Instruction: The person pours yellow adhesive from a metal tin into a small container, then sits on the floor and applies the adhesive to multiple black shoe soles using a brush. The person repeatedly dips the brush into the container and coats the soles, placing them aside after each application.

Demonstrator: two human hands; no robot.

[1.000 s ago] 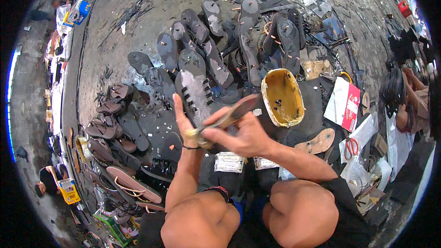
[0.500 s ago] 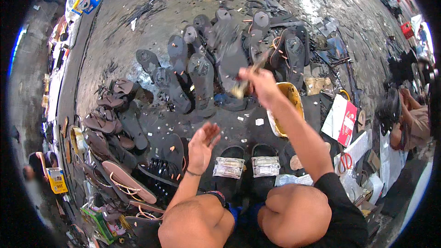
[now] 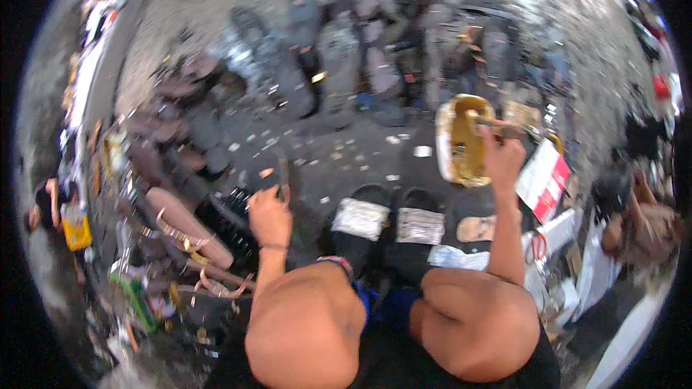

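Observation:
My right hand (image 3: 504,160) grips a brush (image 3: 497,127) by its handle, and the brush's head sits over the mouth of a yellowish-white tub (image 3: 445,150) with amber residue inside. To the left, my left hand (image 3: 269,215) has its fingers bent together at the near end of a black sandal (image 3: 268,160), which carries a small orange piece; blur hides the exact grip. Beyond the tub, several dark sandal soles (image 3: 339,54) lie in rows on the floor. Close to my knees are two black slides with silvery-white straps (image 3: 360,218).
At left are brown sandals (image 3: 155,130) in a pile and a pinkish-tan sandal (image 3: 186,223). A red-and-white box (image 3: 544,180) and red-handled scissors (image 3: 537,246) lie at right. Another person (image 3: 644,230) sits at the far right. Scraps litter the floor.
My right hand has drawn the brush back from the soles to the tub. My left hand, raised and open before, has come down to the black sandal. The whole view has shifted.

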